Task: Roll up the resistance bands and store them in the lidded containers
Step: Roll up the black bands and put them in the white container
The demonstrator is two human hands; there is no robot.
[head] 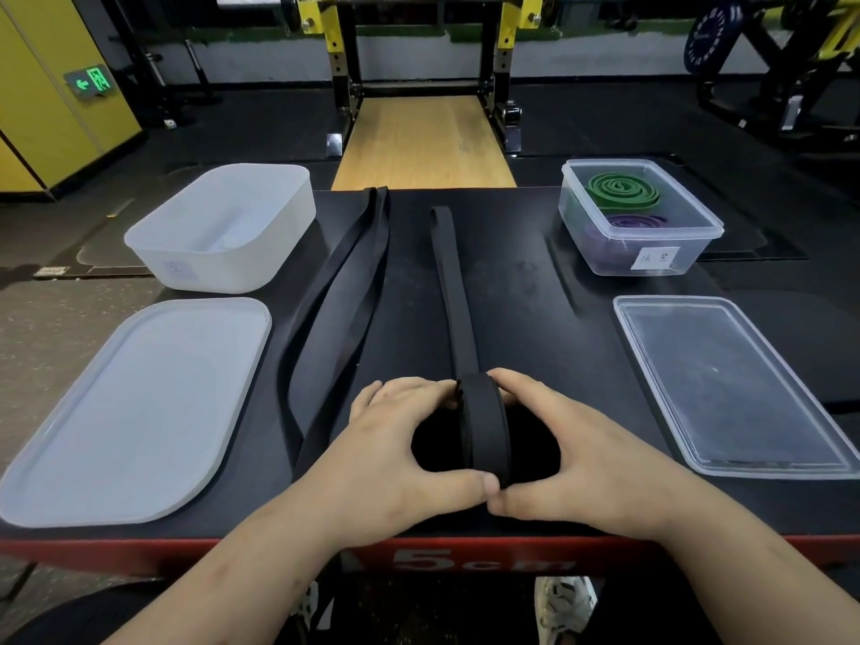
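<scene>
- Two hands clamp one half-wound coil of flat black rubber resistance band at 6 o'clock on the black padded platform: left hand and right hand each curl closed on a flank, thumbs touching beneath.
- Its unrolled tail runs toward 12 o'clock; uneven pressure could telescope the coil sideways.
- Loosening either grip likely lets the rubber spring open.
- Another loose black band lies at 10 o'clock, near enough to snag.
- Frosted open tub at 10 o'clock waits; clear tub at 2 o'clock already holds green and purple rolls.
</scene>
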